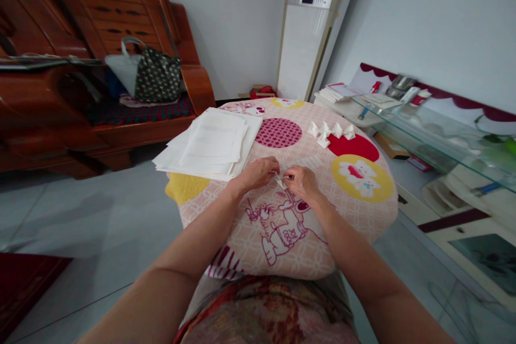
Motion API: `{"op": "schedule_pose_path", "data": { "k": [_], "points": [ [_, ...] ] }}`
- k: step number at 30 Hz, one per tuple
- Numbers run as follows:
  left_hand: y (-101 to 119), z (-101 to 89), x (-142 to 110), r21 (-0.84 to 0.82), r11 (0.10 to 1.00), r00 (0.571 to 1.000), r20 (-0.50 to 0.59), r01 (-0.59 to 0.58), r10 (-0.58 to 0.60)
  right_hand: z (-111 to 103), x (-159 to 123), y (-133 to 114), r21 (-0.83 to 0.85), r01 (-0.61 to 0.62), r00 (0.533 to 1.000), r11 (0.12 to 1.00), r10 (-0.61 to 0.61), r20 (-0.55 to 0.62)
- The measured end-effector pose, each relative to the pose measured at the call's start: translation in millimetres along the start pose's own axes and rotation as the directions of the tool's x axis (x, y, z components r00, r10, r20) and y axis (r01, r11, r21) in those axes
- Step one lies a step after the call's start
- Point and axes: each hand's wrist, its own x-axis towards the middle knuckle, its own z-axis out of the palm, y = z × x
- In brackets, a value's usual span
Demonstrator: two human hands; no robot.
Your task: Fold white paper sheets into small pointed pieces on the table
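Our left hand and right hand pinch one folded paper.
Left of it lie stacked sheets.

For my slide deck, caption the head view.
Left hand and right hand hold a small folded white paper piece over a pink patterned tablecloth.

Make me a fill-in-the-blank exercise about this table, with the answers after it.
1. The left hand and right hand pinch a small folded piece colored ____.
2. Beyond the right hand sit ____ folded paper shapes.
3. The paper stack lies to the ____ of those shapes.
4. The tablecloth's round bear patch has a ____ background.

Missing words: white; five; left; yellow.
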Motion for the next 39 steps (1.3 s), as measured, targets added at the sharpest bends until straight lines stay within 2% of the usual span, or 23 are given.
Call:
{"op": "schedule_pose_path", "data": {
  "k": [4, 9, 16, 19, 25, 28, 32, 35, 39],
  "points": [
    [14, -3.4, 1, -0.027, 1.000, 1.000, -0.006, 0.009, -0.009, 0, 0, 2, 0.029, -0.009, 1.000, 1.000, 0.009, -0.011],
    [30, 4.0, 7, 0.058, 0.986, 0.987, 0.018, 0.156, -0.157, 1, 0, 4, 0.036, -0.012, 1.000, 0.999, 0.012, -0.013],
    [44, 8.2, 10, 0.149, 0.933, 0.942, 0.025, 0.326, -0.333, -2, 0, 0, 0.056, -0.069, 0.997, 0.996, 0.070, -0.018],
    [47, 6.8, 9, 0.138, 0.931, 0.939, 0.025, 0.338, -0.344, -3, 1, 1, 0.093, -0.081, 0.996, 0.992, 0.084, -0.030],
    [44, 8.3, 8, 0.117, 0.935, 0.941, 0.024, 0.334, -0.339, -10, 2, 12, 0.279, -0.001, 0.999, 0.960, 0.014, -0.045],
    [42, 10.4, 8, 0.107, 0.938, 0.943, 0.007, 0.329, -0.331, -15, 1, 21, 0.405, -0.003, 0.997, 0.914, 0.034, -0.070],
    [40, 11.6, 8, 0.106, 0.938, 0.944, -0.023, 0.330, -0.329, -20, -1, 30, 0.555, -0.073, 0.995, 0.829, 0.099, -0.018],
    [42, 11.1, 8, 0.123, 0.935, 0.942, -0.008, 0.334, -0.335, -21, -1, 31, 0.545, -0.065, 0.997, 0.836, 0.078, -0.001],
    [43, 10.9, 8, 0.135, 0.928, 0.936, -0.003, 0.349, -0.351, -17, 0, 23, 0.401, -0.040, 0.999, 0.915, 0.051, -0.018]
  ]
}}
